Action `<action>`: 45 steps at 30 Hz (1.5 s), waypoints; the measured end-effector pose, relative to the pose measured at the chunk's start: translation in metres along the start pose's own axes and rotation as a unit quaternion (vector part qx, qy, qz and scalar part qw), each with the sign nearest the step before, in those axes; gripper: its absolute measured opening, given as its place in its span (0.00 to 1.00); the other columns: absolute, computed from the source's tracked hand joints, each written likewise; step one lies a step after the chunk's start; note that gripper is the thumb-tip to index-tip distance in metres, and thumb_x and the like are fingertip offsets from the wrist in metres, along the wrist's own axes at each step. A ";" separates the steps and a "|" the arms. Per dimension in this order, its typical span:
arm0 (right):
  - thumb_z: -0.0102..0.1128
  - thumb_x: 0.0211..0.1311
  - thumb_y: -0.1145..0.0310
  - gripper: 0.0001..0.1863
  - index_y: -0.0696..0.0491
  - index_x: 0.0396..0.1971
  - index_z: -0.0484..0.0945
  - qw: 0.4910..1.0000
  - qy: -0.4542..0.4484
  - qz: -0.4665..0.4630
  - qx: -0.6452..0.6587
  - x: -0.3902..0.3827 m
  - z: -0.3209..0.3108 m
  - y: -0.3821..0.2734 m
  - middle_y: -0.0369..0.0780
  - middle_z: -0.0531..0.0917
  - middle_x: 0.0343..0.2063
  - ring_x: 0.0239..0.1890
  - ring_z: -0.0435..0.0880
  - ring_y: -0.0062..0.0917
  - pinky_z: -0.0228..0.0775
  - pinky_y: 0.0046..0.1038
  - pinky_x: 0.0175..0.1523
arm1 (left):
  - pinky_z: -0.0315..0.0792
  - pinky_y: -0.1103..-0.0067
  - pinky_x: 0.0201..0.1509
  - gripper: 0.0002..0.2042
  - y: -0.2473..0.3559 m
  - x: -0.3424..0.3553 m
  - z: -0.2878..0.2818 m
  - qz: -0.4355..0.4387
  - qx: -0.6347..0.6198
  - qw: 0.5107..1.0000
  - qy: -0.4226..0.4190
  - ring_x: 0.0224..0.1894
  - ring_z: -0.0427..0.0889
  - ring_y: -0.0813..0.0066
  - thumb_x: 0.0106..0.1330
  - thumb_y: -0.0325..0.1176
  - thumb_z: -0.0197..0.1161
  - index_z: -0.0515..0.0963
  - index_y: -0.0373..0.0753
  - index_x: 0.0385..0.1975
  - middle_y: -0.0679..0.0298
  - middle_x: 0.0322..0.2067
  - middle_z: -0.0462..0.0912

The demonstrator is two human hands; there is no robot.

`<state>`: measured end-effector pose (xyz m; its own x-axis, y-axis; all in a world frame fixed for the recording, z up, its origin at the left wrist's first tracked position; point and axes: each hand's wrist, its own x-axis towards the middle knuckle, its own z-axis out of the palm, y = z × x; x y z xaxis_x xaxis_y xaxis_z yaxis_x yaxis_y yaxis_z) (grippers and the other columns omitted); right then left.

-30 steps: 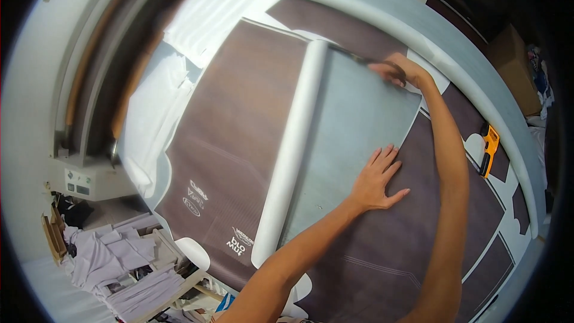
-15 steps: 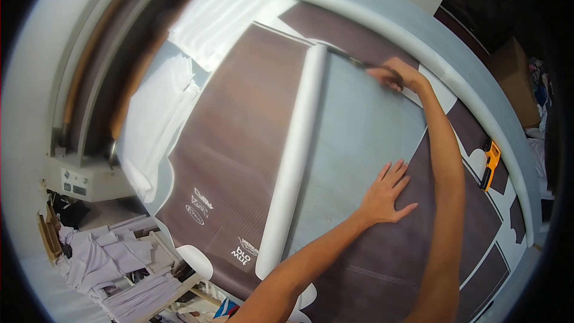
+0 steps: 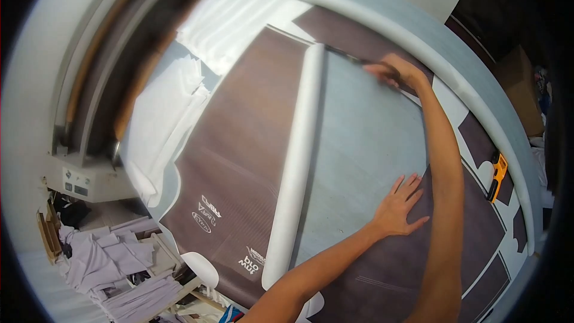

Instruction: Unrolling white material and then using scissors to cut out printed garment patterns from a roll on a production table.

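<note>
Shifted left along brown sheet (image 3: 239,119) vs. earlier: R hand (image 3: 402,70) w/ dark scissors (image 3: 351,57), plus white roll (image 3: 296,161). 2 hands apart: R closed round scissors, L hand (image 3: 396,212) splayed flat. Roll lies left of both, long axis near–far; R nearer its far end.

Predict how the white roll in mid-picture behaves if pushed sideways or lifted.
The white roll seems apt to roll, being a long cylinder lying on its side. It may wind or unwind rather than move freely, since the printed brown sheet to its left appears to run into it. Lifted by one end, it would probably sag: it's long and slim.
</note>
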<state>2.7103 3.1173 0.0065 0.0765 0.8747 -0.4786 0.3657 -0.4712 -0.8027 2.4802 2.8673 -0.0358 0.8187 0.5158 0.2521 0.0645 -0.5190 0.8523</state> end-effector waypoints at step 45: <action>0.64 0.68 0.53 0.23 0.51 0.16 0.73 0.985 0.107 -0.117 -0.066 0.038 0.121 -0.190 0.28 0.69 0.12 0.13 0.62 0.15 0.52 0.24 0.21 | 0.52 0.56 0.78 0.40 -0.031 -0.034 0.005 -0.009 -0.082 0.995 0.058 0.74 0.60 0.44 0.55 0.45 0.69 0.65 0.34 0.69 0.44 0.70 0.64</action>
<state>2.5319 3.2264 0.0975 0.1646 0.9684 -0.1877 0.5126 -0.2465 -0.8225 2.4526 2.8628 -0.0733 0.7461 0.6044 0.2795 -0.0235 -0.3955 0.9181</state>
